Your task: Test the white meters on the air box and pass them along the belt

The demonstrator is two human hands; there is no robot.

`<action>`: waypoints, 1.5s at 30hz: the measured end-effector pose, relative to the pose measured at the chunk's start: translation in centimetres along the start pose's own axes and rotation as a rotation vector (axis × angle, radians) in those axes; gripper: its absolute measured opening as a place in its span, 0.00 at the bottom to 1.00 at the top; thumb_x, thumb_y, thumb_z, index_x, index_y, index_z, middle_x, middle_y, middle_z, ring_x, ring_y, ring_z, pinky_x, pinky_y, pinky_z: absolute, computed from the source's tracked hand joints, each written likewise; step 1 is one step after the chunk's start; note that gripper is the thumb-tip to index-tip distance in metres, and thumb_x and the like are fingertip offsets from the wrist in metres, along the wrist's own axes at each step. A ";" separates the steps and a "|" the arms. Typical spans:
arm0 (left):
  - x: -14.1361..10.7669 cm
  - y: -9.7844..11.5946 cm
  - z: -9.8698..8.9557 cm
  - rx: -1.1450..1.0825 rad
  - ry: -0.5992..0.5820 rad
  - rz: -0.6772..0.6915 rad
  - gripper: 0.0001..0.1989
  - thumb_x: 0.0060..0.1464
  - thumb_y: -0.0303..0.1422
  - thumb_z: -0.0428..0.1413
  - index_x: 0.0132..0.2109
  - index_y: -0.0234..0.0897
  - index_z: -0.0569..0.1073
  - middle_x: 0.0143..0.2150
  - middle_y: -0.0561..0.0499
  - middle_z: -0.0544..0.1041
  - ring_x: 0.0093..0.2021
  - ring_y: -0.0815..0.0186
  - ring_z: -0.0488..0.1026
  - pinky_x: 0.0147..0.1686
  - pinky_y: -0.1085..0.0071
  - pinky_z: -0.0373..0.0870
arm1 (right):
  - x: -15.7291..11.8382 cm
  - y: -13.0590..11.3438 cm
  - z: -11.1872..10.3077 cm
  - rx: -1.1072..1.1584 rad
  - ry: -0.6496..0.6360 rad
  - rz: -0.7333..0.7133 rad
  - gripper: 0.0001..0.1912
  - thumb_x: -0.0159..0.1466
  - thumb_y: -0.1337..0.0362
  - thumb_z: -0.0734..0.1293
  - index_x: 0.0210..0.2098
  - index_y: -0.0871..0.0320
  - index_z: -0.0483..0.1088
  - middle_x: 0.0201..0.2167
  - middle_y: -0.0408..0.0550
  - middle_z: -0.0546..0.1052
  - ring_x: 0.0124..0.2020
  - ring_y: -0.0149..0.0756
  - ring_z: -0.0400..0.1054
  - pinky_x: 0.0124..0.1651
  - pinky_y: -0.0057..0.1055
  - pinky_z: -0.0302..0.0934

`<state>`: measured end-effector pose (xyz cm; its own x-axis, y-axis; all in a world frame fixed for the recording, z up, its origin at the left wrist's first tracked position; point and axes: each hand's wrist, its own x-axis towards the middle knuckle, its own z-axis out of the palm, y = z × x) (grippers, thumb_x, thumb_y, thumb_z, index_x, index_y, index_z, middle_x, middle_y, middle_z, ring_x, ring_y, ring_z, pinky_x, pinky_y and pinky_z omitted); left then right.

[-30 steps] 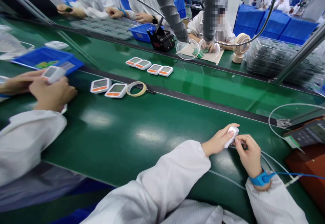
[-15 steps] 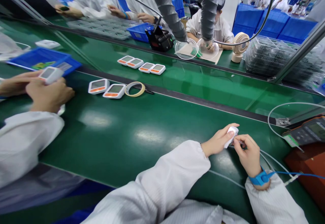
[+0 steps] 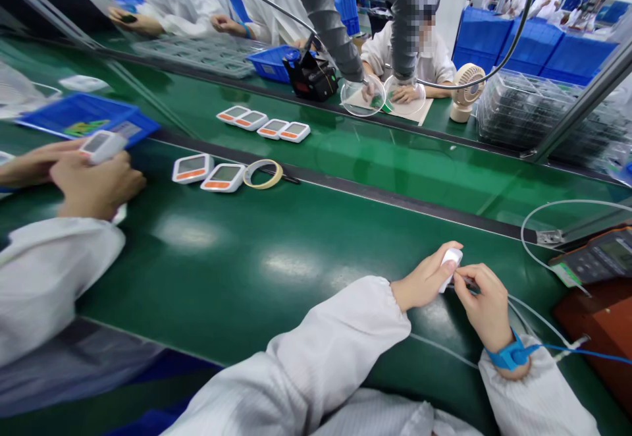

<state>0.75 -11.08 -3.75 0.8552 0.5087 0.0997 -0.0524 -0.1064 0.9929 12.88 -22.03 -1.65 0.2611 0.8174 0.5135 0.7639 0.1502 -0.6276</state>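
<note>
My left hand (image 3: 425, 278) is closed around a small white plastic device (image 3: 451, 266), held tilted above the green bench at the right. Its front face is turned out of my sight. My right hand (image 3: 482, 301), with a blue wrist strap (image 3: 511, 352), has thumb and forefinger pinched together at the device's near edge. What sits between those fingertips is too small to make out. A thin pale cable (image 3: 523, 311) runs behind my right hand. Two white display units with orange strips (image 3: 223, 177) lie farther left, touching a roll of tape (image 3: 263, 174).
Several similar units (image 3: 295, 132) sit on the green conveyor (image 3: 375, 153). A co-worker's hands (image 3: 99, 182) hold another unit at the left, by a blue bin (image 3: 89, 116). A meter (image 3: 602, 251) rests on a reddish-brown box (image 3: 600, 321) at the right. Two grey ducts (image 3: 330, 21) hang overhead.
The units on the conveyor have shifted left. Across the line, a person's hands have moved apart on the mat. My own hands have stayed almost in place, still on the white device.
</note>
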 end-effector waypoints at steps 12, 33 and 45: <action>1.4 -0.4 -0.3 -0.609 0.261 -0.109 0.46 0.44 0.45 0.67 0.66 0.39 0.57 0.49 0.45 0.69 0.37 0.66 0.70 0.38 0.69 0.68 | -0.4 0.6 0.2 -0.130 0.136 -0.118 0.14 0.69 0.65 0.65 0.54 0.56 0.66 0.29 0.43 0.73 0.29 0.37 0.69 0.37 0.34 0.66; 1.0 -0.6 -0.8 -0.416 -0.137 -0.171 0.49 0.56 0.40 0.62 0.71 0.41 0.37 0.39 0.49 0.74 0.30 0.69 0.71 0.31 0.72 0.68 | -0.8 2.2 1.1 0.326 -0.086 0.499 0.33 0.72 0.50 0.54 0.70 0.62 0.51 0.31 0.47 0.75 0.24 0.36 0.66 0.29 0.31 0.65; 1.2 -0.5 -0.6 -0.490 -0.118 -0.187 0.46 0.55 0.39 0.62 0.70 0.40 0.42 0.35 0.51 0.74 0.32 0.66 0.73 0.33 0.71 0.67 | -0.4 2.2 1.1 0.296 -0.100 0.513 0.31 0.72 0.52 0.55 0.70 0.61 0.52 0.22 0.42 0.71 0.20 0.36 0.64 0.23 0.29 0.62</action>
<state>1.47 -9.88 -4.06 0.9234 0.3788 -0.0613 -0.1045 0.4019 0.9097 13.79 -21.43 -3.88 0.4852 0.8728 0.0532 0.3545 -0.1407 -0.9244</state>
